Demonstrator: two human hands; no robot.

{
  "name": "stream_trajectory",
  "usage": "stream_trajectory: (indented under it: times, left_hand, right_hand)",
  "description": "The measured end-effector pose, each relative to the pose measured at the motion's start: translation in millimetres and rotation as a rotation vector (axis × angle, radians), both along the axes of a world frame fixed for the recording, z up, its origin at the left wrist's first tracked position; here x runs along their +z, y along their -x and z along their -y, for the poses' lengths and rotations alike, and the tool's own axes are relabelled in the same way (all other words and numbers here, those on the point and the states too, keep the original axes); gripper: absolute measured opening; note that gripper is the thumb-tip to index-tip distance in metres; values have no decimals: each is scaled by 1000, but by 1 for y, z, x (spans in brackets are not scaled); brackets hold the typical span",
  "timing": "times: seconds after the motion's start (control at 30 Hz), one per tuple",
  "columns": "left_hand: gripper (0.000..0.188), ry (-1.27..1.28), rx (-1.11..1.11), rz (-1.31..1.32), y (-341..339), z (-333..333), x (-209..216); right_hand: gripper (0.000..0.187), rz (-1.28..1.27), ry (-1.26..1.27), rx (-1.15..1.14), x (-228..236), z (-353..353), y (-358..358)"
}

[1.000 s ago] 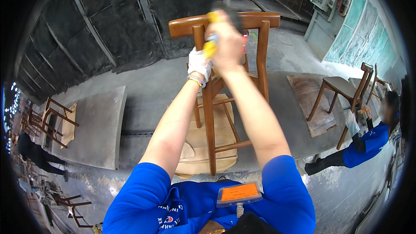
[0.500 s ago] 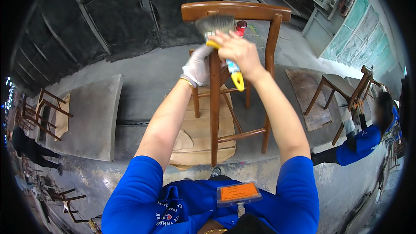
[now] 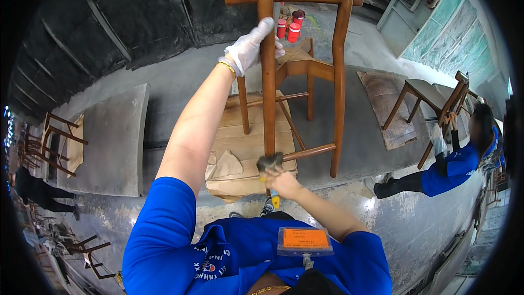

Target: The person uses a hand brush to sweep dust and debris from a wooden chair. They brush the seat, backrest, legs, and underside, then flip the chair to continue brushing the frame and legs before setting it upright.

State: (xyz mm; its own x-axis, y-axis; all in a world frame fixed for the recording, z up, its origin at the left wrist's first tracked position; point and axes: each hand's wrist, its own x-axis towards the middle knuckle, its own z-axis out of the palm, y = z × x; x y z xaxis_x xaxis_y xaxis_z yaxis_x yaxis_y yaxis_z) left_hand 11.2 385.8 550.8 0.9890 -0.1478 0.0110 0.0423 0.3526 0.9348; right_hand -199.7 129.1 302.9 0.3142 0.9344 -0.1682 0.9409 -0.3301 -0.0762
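On a grey workshop floor (image 3: 164, 84), left hand (image 3: 252, 48) fingers grip the upright chair (image 3: 297, 71); right hand (image 3: 283, 181) pinches an upward-pointing paintbrush (image 3: 269, 165).

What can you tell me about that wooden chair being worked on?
The chair is glossy reddish-brown wood with a curved top rail, slim legs and rungs. It stands on a cardboard sheet. The gloved left hand grips one back post, while the bare right hand holds a brush at that post's lower end.
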Motion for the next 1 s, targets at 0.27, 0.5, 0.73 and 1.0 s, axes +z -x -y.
stream_trajectory:
  times: [0.27, 0.5, 0.73, 1.0]
  left_hand:
    - [25, -300, 179, 304, -9, 28, -21]
    - [39, -796, 222, 513, -15, 20, -19]
    - [41, -727, 224, 328, -12, 23, -13]
    - [42, -638, 292, 175, -25, 27, -15]
  right_hand:
    - [15, -189, -872, -185, 117, -17, -93]
    - [18, -630, -1587, -509, 167, 24, -130]
    - [20, -540, -1642, -598, 124, 15, -232]
    - [12, 291, -1383, -631, 107, -31, -209]
